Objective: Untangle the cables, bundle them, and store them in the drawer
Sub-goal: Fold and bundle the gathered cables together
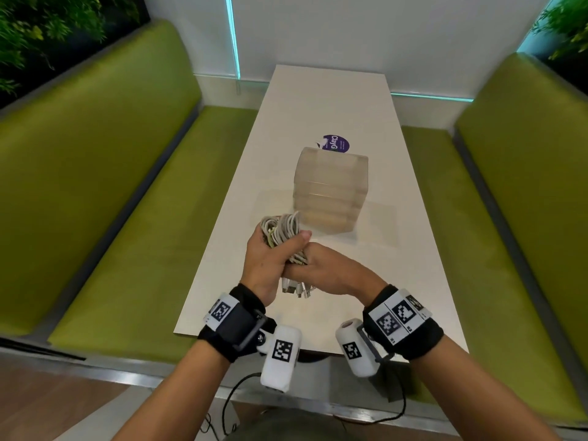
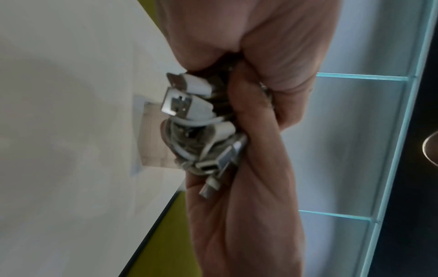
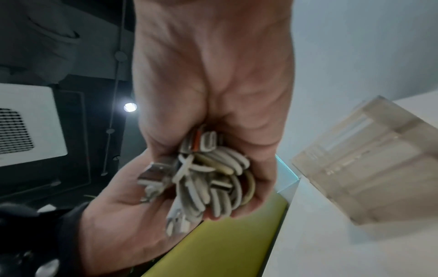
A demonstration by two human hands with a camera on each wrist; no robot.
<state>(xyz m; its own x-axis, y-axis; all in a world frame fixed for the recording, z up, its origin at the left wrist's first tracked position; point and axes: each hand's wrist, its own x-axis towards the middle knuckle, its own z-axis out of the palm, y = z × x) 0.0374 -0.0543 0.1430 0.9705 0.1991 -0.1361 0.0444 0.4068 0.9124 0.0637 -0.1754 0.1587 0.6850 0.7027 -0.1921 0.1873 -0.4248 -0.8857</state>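
Green upholstered benches [image 1: 105, 198] are flanking a long white counter [image 1: 331, 100] that is running toward a pale wall with glowing teal strips. Standing on the counter is a translucent drawer unit [image 1: 331, 189], its stacked drawers all looking pushed in; just behind the drawer unit, a purple round sticker [image 1: 336, 143] is lying flat on the counter.

Nearer than the drawer unit and just beside its front left corner, both hands are holding a bundle of white cables [image 1: 281, 230] above the counter. The left hand [image 1: 270, 262] is gripping the bundle, its fingers curling around the looped middle with the thumb lying across the top. The right hand [image 1: 334, 272] is closing around the lower part of the same bundle, its fingers clamping the cords from the side nearest the drawer unit. Looped ends are sticking up out of the left hand toward the drawer unit, while metal plugs [image 1: 297, 289] are hanging out below the two hands, on the side away from it. In the left wrist view the plugs [image 2: 180, 101] are crowding together against the palm. In the right wrist view the folded cable loops [image 3: 213, 180] are packing the gap between both palms.
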